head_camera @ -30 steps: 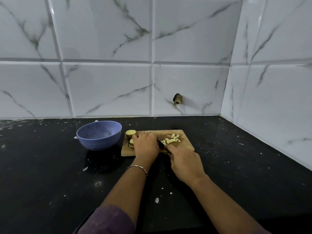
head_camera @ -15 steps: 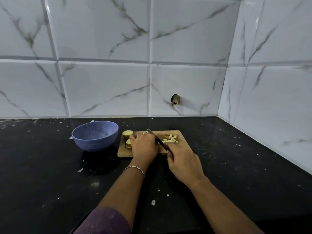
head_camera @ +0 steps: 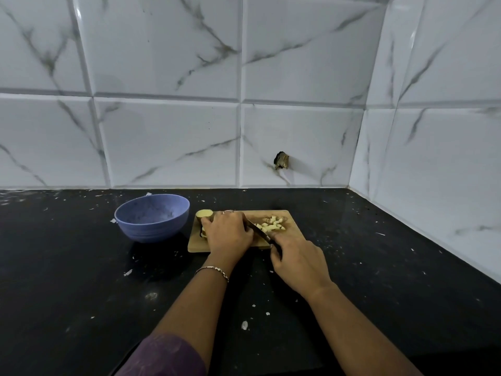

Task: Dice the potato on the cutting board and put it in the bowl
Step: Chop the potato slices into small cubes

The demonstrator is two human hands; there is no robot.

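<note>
Left hand: your left hand [head_camera: 229, 234] curls over the potato [head_camera: 203, 230] at the left end of the cutting board [head_camera: 294, 229], holding it down; most of the potato is hidden under it.
Right hand: your right hand [head_camera: 298, 263] is clamped round the knife [head_camera: 259, 231] handle at the board's near edge.
Knife: the blade slants from near right to far left, close beside your left fingers.
Diced pieces [head_camera: 272, 224]: a small heap on the board's far right.
Cut chunk [head_camera: 204, 213]: at the board's far left corner.
Bowl [head_camera: 151, 217]: blue, on the black counter [head_camera: 67, 267], just left of the board.
</note>
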